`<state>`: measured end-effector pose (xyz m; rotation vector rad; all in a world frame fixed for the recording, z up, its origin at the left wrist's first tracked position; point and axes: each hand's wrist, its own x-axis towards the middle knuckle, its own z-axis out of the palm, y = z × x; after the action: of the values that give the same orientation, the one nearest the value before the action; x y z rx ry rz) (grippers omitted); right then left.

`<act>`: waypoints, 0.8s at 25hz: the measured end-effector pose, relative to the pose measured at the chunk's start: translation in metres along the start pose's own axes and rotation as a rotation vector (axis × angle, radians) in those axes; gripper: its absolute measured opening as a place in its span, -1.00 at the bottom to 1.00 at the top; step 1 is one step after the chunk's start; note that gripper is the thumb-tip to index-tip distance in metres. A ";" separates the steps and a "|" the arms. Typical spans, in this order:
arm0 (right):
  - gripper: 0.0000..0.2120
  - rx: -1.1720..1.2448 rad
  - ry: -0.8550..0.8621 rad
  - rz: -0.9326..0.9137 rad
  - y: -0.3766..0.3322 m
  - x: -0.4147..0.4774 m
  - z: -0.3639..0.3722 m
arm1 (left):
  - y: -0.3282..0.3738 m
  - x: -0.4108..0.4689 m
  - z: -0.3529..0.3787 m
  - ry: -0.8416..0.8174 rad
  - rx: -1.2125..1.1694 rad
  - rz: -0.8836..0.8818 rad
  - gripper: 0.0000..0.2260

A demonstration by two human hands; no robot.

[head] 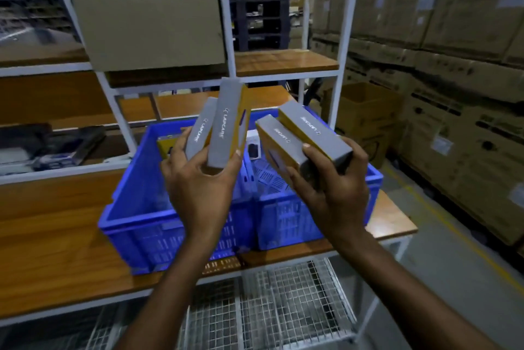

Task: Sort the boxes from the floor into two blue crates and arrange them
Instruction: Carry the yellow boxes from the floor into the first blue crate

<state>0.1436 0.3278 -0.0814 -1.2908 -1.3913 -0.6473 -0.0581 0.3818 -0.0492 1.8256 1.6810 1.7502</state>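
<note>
left hand [202, 182] grips 2 boxes [226, 125] fanned, right hand [331, 190] grips 2 stacked; held over crates [136, 193], labels toward me, likely for sorting.

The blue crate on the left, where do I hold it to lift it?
Probably by the thick top rim of the left blue crate, on its two opposite sides, reaching from the front. The rim juts out like a lip, and the crate sits upright.
</note>
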 end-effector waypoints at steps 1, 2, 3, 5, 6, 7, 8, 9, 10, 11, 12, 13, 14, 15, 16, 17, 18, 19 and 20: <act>-0.61 0.020 -0.032 0.010 -0.006 0.004 0.017 | -0.010 0.009 -0.002 0.007 0.033 -0.030 -0.51; -0.60 0.039 -0.063 0.018 -0.011 0.008 0.033 | -0.018 0.017 -0.003 0.011 0.068 -0.060 -0.52; -0.60 0.061 -0.094 0.027 -0.016 0.010 0.049 | -0.027 0.023 -0.003 0.015 0.107 -0.088 -0.53; -0.59 0.109 -0.145 0.028 -0.026 0.014 0.075 | -0.042 0.031 -0.005 0.009 0.192 -0.137 -0.58; -0.59 0.138 -0.167 0.025 -0.032 0.016 0.087 | -0.051 0.035 -0.007 -0.001 0.229 -0.155 -0.59; -0.60 0.163 -0.193 0.028 -0.037 0.018 0.097 | -0.061 0.041 -0.009 -0.017 0.259 -0.166 -0.60; -0.60 0.178 -0.229 0.030 -0.043 0.019 0.109 | -0.074 0.048 -0.012 -0.033 0.283 -0.178 -0.60; -0.61 0.178 -0.273 0.032 -0.050 0.020 0.119 | -0.086 0.056 -0.016 -0.056 0.309 -0.191 -0.59; -0.62 0.163 -0.319 0.028 -0.056 0.022 0.129 | -0.098 0.065 -0.021 -0.089 0.343 -0.200 -0.56; -0.62 0.143 -0.368 0.014 -0.061 0.025 0.140 | -0.110 0.076 -0.024 -0.134 0.385 -0.204 -0.53; -0.63 0.122 -0.422 -0.006 -0.065 0.027 0.151 | -0.119 0.085 -0.025 -0.185 0.421 -0.202 -0.50; -0.64 0.101 -0.477 -0.025 -0.069 0.031 0.163 | -0.129 0.096 -0.025 -0.242 0.450 -0.206 -0.47; -0.65 0.080 -0.537 -0.028 -0.073 0.034 0.175 | -0.138 0.104 -0.024 -0.300 0.483 -0.216 -0.44; -0.65 0.058 -0.604 -0.015 -0.076 0.035 0.188 | -0.148 0.111 -0.021 -0.360 0.524 -0.222 -0.41; -0.66 0.033 -0.660 0.007 -0.080 0.034 0.202 | -0.157 0.117 -0.017 -0.406 0.559 -0.229 -0.39; -0.66 0.003 -0.695 0.023 -0.085 0.031 0.216 | -0.166 0.121 -0.012 -0.441 0.580 -0.238 -0.39; -0.66 -0.029 -0.717 0.063 -0.091 0.027 0.231 | -0.177 0.127 -0.006 -0.470 0.580 -0.259 -0.43; -0.66 -0.061 -0.729 0.136 -0.095 0.023 0.245 | -0.186 0.132 0.001 -0.492 0.561 -0.278 -0.47; -0.66 -0.089 -0.736 0.226 -0.098 0.020 0.257 | -0.196 0.136 0.008 -0.509 0.539 -0.312 -0.49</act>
<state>-0.0297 0.5406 -0.1072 -1.8304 -1.7644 -0.0625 -0.2074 0.5600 -0.1025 1.8305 2.1622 0.6674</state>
